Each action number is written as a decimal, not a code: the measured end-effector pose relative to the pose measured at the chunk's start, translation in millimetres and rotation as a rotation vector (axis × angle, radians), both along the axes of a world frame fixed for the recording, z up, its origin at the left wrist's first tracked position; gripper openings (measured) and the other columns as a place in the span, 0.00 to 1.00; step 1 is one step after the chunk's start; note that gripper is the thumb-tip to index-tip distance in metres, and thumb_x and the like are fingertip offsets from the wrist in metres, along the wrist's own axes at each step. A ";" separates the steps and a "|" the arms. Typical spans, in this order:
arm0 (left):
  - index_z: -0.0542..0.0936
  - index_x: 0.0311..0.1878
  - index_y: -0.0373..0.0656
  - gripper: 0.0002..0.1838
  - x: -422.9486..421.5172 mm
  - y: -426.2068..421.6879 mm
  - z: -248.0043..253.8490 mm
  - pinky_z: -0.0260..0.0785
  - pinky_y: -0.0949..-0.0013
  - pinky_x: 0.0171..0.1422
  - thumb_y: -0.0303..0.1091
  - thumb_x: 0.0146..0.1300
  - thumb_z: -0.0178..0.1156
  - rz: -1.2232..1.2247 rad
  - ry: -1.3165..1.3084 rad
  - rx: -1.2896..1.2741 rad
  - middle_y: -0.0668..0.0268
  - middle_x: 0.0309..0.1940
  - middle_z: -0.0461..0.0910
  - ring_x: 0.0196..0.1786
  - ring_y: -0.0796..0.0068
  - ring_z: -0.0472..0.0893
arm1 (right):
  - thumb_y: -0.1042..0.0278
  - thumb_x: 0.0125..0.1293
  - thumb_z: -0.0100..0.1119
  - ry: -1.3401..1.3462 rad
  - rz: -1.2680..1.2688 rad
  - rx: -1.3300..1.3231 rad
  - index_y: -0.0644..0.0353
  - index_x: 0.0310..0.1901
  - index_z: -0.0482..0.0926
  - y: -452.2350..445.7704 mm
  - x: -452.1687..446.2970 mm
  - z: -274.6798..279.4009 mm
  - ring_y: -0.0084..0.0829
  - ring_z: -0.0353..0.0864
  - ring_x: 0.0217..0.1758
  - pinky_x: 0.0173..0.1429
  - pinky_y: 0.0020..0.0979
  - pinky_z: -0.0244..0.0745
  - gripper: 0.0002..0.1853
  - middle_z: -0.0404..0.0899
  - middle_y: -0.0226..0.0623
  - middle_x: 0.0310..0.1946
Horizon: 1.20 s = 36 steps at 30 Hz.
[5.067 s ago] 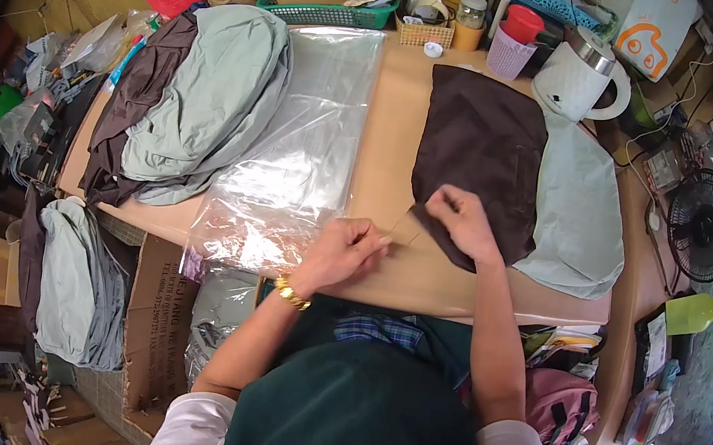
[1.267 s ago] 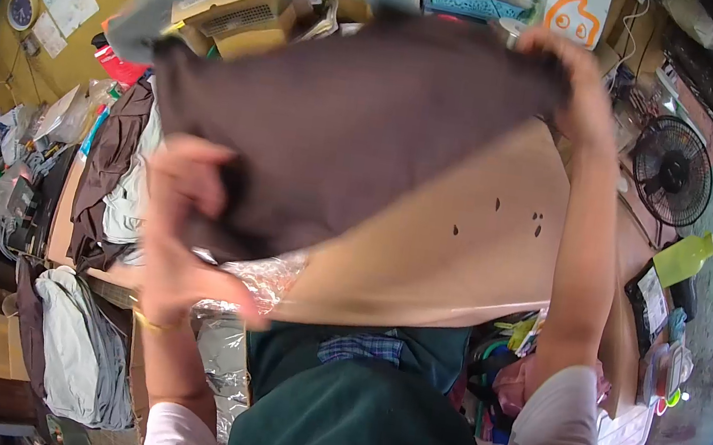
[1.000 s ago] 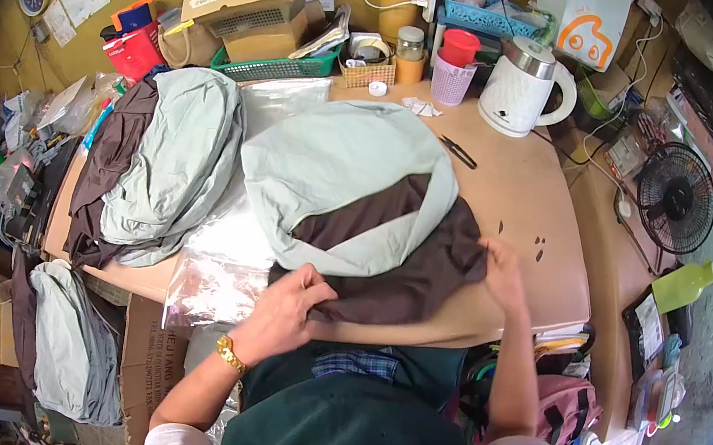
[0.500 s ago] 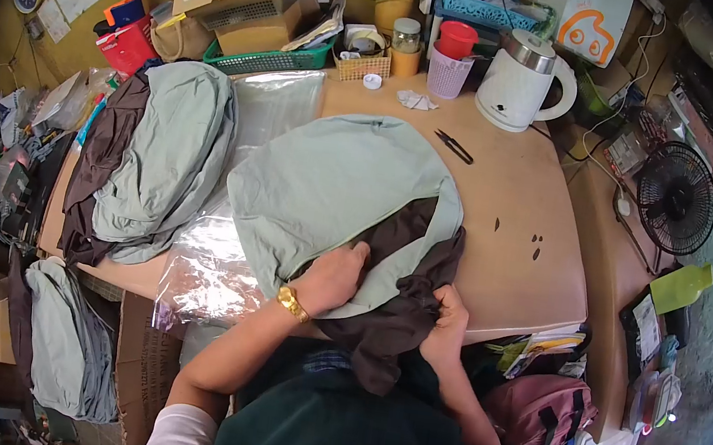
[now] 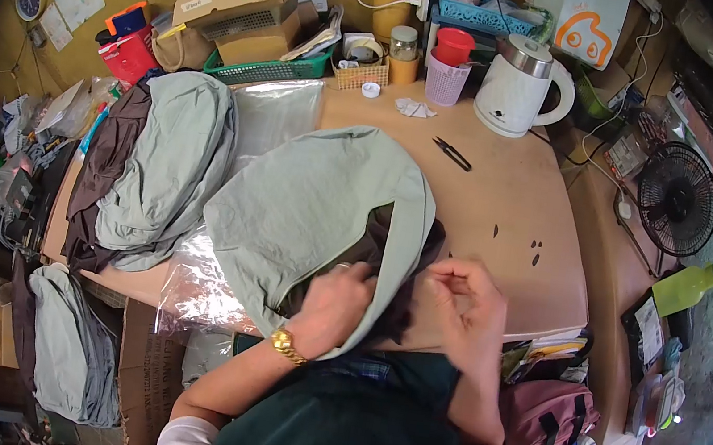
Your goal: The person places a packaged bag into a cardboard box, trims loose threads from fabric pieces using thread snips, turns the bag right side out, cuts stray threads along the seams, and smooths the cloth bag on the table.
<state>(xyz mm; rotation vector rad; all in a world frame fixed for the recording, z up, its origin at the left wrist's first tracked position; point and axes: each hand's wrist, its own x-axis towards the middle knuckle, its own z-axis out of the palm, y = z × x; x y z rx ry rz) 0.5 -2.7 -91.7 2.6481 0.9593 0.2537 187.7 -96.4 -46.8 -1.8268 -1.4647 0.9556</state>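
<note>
A pale grey-green fabric bag (image 5: pixel 314 203) with a dark brown lining (image 5: pixel 371 247) lies on the table in front of me. My left hand (image 5: pixel 331 309), with a gold watch (image 5: pixel 287 347) at the wrist, reaches into the bag's opening. Its fingers are curled on the lining, their tips partly hidden. To the right of the bag, my right hand (image 5: pixel 469 314) is raised off the cloth, fingers loosely bent and apart, with nothing visible in them. Most of the lining sits inside the bag or behind its edge.
Another grey-and-brown fabric piece (image 5: pixel 160 179) lies at left, beside clear plastic sheets (image 5: pixel 277 108). Thread snips (image 5: pixel 453 153) rest beyond the bag. A white kettle (image 5: pixel 518 91), a basket (image 5: pixel 363 70) and a cup (image 5: pixel 447 81) line the back. A fan (image 5: pixel 677 197) stands at right.
My right hand has let go of the brown lining and lifted up and right. The lining that hung over the front edge is now tucked in. The bag has shifted slightly left.
</note>
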 end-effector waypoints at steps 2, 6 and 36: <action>0.78 0.42 0.38 0.08 11.3 -15.3 -17.0 0.75 0.51 0.43 0.29 0.61 0.54 -0.033 -0.237 -0.206 0.50 0.39 0.80 0.41 0.47 0.82 | 0.78 0.64 0.58 0.667 0.194 0.699 0.65 0.61 0.67 19.9 -39.8 -15.8 0.35 0.76 0.57 0.61 0.33 0.72 0.24 0.72 0.42 0.60; 0.80 0.45 0.37 0.12 -3.3 8.0 20.6 0.75 0.52 0.49 0.28 0.59 0.55 0.022 0.181 -0.206 0.48 0.42 0.81 0.43 0.45 0.82 | 0.76 0.64 0.61 0.534 -0.018 0.443 0.64 0.63 0.66 44.5 -43.2 -64.0 0.35 0.70 0.65 0.65 0.31 0.67 0.26 0.70 0.44 0.61; 0.71 0.45 0.35 0.13 -38.6 39.8 -42.2 0.74 0.53 0.41 0.23 0.55 0.57 0.078 0.052 0.157 0.50 0.34 0.75 0.39 0.47 0.80 | 0.69 0.47 0.68 -0.099 0.264 0.617 0.61 0.46 0.78 -11.8 -62.5 -100.6 0.47 0.74 0.52 0.62 0.43 0.66 0.22 0.74 0.42 0.50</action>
